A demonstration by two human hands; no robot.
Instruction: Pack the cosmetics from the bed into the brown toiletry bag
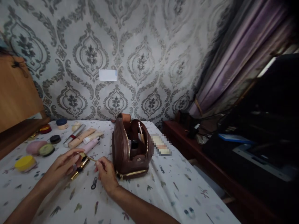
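My left hand [66, 163] reaches in from the left, its fingers bent round a small gold-and-dark item [83, 155] whose kind is unclear. Facing it, my right hand [106, 174] pinches a thin gold-coloured stick [92, 159] between thumb and forefinger. The stick's far end points at my left fingertips. Just below them is a slim gold tube with a black middle [80, 170]. To the right of my right hand a brown cosmetic bag [120, 149] stands unzipped, with a black-capped bottle [134, 144] and other cosmetics inside.
Several tubes, among them a peach one [81, 138], lie behind my left hand. Round containers, including a yellow lid [25, 163] and a dark blue lid [61, 122], stand at the left. Right of the patterned tablecloth [149, 205] is a dark red ledge [182, 135].
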